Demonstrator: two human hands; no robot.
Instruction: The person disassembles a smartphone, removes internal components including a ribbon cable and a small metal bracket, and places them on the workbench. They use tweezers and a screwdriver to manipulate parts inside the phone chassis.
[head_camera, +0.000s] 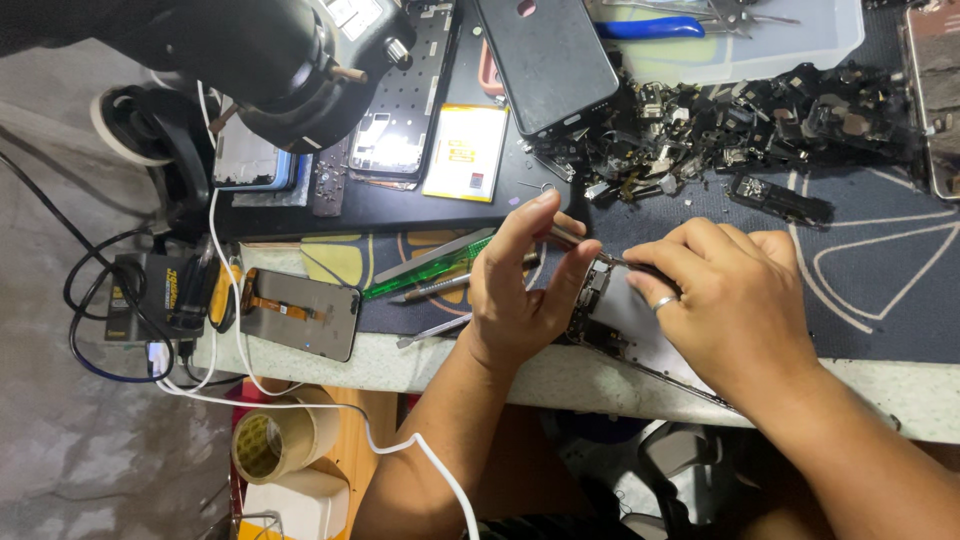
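Observation:
An opened phone body (618, 322) with its inner parts exposed lies at the front edge of the bench. My left hand (520, 290) grips its left end between thumb and fingers. My right hand (735, 300), with a ring on one finger, rests over the phone and pinches a thin metal tool (570, 237) whose tip points at the phone's top corner. Most of the phone is hidden under my right hand.
A green-handled tool (425, 272), tweezers (430, 331) and a detached screen (300, 313) lie to the left. Behind are a yellow battery (467, 152), a dark phone (548, 60), a heap of small parts (740, 115), a plastic tray (790, 45) and a microscope head (270, 60). Tape roll (272, 445) sits below the bench.

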